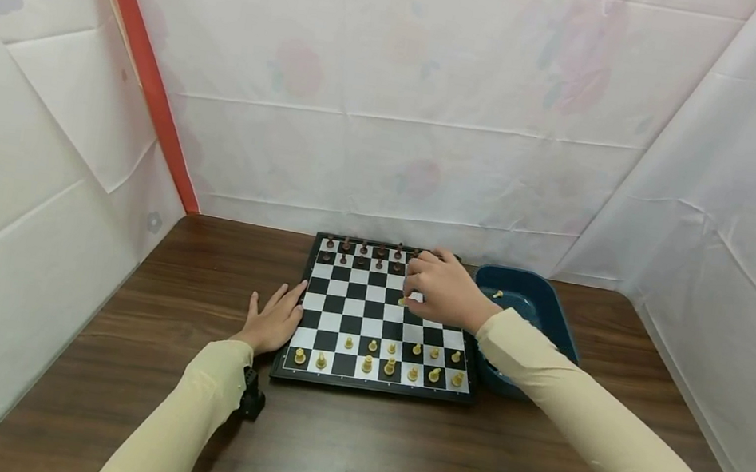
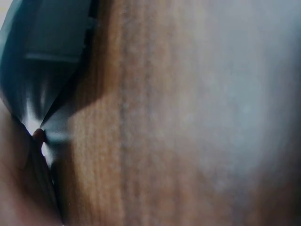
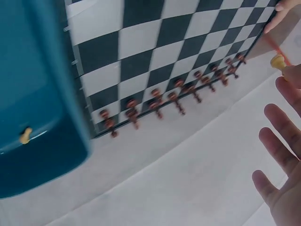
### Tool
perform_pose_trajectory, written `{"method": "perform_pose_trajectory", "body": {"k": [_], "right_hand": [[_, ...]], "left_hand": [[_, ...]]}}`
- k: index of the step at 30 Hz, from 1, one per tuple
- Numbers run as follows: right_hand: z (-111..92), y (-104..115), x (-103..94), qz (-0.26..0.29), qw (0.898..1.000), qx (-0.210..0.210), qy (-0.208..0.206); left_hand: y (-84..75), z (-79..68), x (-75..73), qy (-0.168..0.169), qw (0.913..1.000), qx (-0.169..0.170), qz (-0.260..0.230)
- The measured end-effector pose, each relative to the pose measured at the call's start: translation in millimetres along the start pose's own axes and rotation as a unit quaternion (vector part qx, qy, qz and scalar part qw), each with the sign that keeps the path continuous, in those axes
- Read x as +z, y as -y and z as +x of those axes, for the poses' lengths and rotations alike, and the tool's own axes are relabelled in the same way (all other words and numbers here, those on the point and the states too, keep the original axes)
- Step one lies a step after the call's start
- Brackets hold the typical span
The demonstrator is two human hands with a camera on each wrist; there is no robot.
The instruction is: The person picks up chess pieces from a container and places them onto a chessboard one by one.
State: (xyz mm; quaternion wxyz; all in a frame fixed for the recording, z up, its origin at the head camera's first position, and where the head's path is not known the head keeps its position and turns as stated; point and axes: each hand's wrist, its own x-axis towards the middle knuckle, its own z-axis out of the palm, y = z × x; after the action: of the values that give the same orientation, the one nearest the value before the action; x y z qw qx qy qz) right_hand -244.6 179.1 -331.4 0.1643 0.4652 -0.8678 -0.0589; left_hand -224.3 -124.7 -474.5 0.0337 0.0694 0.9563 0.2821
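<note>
Over the far right half of a black-and-white chessboard [image 1: 334,303], my right hand [image 1: 446,292] pinches a small yellow chess piece [image 3: 278,61] between thumb and index finger. The other fingers of that hand are spread apart in the right wrist view. My left hand [image 1: 273,325] rests flat at the board's left edge, fingers straight and touching the frame. Yellow pieces [image 1: 367,364] stand in two rows on the near side. Dark brown pieces [image 3: 155,94] stand in two rows on the far side, some hidden behind my right hand in the head view.
A blue plastic tray [image 1: 557,323] stands against the board's right side, partly under my right forearm. Inside it lies a yellow piece [image 3: 25,135]. The brown wooden table [image 1: 347,457] ends at white sheeting [image 1: 388,165] at the back and sides.
</note>
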Motion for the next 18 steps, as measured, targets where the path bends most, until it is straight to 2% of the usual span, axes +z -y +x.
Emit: {"method": "perform_pose_trajectory", "body": {"k": [10,18], "right_hand": [[31.4,25.4,12.6,0.044,0.998,-0.041,0.016],[42.8,48.4,22.3,0.047,0.995,-0.071,0.049]], "left_hand": [[-1.3,-2.9,0.2,-0.001,1.0,-0.003,0.0],[-3.8,-1.2,6.7,0.002,1.0,0.006,0.0]]}}
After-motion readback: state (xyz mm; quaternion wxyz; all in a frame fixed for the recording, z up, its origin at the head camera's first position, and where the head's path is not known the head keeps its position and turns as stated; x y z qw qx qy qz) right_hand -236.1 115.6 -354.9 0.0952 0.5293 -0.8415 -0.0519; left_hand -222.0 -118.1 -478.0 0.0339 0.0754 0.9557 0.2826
